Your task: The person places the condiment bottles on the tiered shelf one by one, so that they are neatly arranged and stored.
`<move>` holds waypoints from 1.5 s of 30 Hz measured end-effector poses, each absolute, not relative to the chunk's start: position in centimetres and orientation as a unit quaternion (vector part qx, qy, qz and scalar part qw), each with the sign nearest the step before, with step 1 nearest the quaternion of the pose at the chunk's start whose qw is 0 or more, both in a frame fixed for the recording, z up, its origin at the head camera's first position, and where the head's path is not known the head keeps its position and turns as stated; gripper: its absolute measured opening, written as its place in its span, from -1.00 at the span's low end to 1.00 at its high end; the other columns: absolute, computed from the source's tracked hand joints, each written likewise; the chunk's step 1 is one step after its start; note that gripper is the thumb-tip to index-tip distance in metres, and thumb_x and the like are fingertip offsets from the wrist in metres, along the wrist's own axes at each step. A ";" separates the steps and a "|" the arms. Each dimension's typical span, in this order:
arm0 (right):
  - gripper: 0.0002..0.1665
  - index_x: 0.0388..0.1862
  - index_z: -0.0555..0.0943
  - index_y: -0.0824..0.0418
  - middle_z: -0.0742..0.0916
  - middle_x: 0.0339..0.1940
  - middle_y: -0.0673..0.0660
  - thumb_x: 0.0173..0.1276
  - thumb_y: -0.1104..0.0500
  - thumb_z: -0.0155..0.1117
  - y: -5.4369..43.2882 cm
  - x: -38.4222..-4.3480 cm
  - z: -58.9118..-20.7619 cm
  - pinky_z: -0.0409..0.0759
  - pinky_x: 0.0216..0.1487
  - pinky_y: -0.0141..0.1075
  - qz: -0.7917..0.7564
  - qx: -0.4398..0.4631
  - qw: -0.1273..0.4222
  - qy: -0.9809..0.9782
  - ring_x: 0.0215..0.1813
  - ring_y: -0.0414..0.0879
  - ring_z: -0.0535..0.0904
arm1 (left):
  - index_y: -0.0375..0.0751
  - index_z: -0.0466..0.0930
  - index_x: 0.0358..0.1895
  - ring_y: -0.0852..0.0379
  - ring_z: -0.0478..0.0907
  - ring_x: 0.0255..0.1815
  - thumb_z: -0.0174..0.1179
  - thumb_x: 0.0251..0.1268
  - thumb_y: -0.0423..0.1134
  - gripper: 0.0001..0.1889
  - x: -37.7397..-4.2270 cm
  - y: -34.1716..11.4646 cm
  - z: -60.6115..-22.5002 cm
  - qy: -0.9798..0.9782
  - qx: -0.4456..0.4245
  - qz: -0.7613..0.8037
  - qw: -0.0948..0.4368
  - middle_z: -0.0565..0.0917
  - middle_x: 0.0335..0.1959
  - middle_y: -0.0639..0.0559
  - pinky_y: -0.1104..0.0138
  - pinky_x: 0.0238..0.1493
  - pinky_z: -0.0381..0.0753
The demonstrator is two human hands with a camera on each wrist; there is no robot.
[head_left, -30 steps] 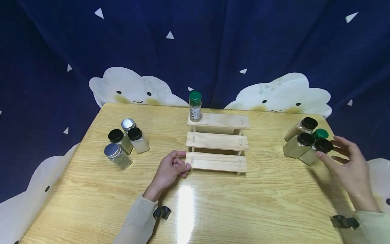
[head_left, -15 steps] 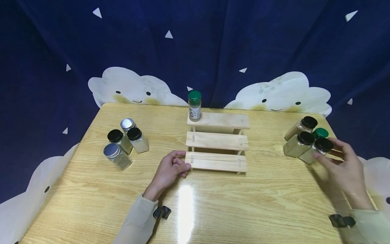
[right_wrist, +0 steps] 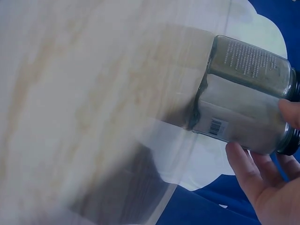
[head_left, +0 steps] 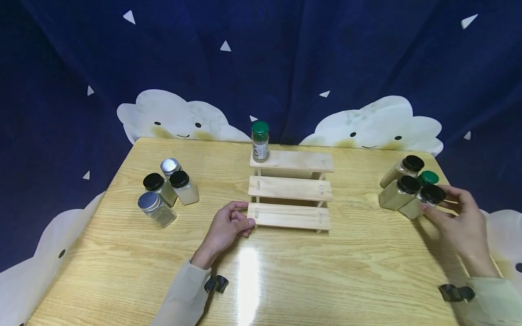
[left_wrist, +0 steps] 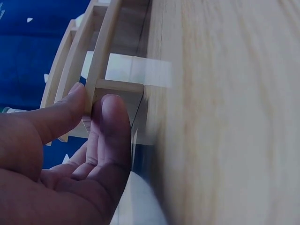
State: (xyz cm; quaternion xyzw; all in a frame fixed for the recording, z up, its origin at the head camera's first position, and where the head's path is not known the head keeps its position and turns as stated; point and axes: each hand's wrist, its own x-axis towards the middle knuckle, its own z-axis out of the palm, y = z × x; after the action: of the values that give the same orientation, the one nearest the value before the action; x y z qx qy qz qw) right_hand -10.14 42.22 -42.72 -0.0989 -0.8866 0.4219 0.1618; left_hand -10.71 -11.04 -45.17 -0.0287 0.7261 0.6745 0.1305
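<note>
A three-tier wooden shelf rack (head_left: pixel 289 215) stands mid-table. My left hand (head_left: pixel 230 224) pinches the left end of its lowest step; the left wrist view shows the thumb (left_wrist: pixel 70 110) above the board and curled fingers beneath. On the top step, at its left, a green-lidded spice jar (head_left: pixel 260 142) stands upright. At the right of the table, my right hand (head_left: pixel 462 224) holds a black-lidded spice jar (right_wrist: pixel 239 115) of pale powder, thumb on one side and fingers on the other. That jar stands on the table, touching a neighbouring jar (right_wrist: pixel 253 63).
Close by the right hand are two more black-lidded jars (head_left: pixel 399 192) and a green-lidded jar (head_left: pixel 429 177). Several jars with silver and black lids (head_left: pixel 161 213) cluster at the left. A dark blue curtain (head_left: pixel 269 68) with clouds hangs behind the table (head_left: pixel 326 276).
My right hand has moved slightly left and closed its thumb and fingers onto the front black-lidded spice jar. The left hand stays on the rack.
</note>
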 end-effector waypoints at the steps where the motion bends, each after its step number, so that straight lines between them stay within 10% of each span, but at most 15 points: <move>1: -0.35 0.38 0.49 -0.01 0.53 0.05 -0.35 0.43 0.33 0.54 42.2 -10.1 -42.7 0.49 -0.04 -0.78 0.425 -0.100 0.163 -0.885 0.00 -0.52 0.50 | -0.51 0.50 0.38 0.08 0.69 -0.44 0.39 0.45 -0.54 -0.51 -10.7 -11.0 -45.2 0.726 -0.028 0.675 0.131 0.70 -0.35 -0.11 0.30 -0.31 0.81; 45: -0.24 0.40 0.64 0.25 0.69 0.10 -0.22 0.22 0.56 0.58 37.4 -7.4 -36.4 0.58 -0.07 -0.74 0.434 -0.051 0.228 -0.870 0.00 -0.35 0.62 | -0.54 0.47 0.39 0.11 0.69 -0.41 0.35 0.45 -0.59 -0.50 -10.8 -11.0 -45.0 0.719 -0.030 0.681 0.137 0.71 -0.34 -0.12 0.37 -0.31 0.79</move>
State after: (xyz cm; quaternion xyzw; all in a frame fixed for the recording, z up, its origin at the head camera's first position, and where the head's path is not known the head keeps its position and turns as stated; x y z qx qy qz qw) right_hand -7.38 37.44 -36.39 -0.0508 -0.8698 0.4344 0.2283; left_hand -10.78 -11.02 -44.99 -0.0297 0.7192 0.6806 0.1367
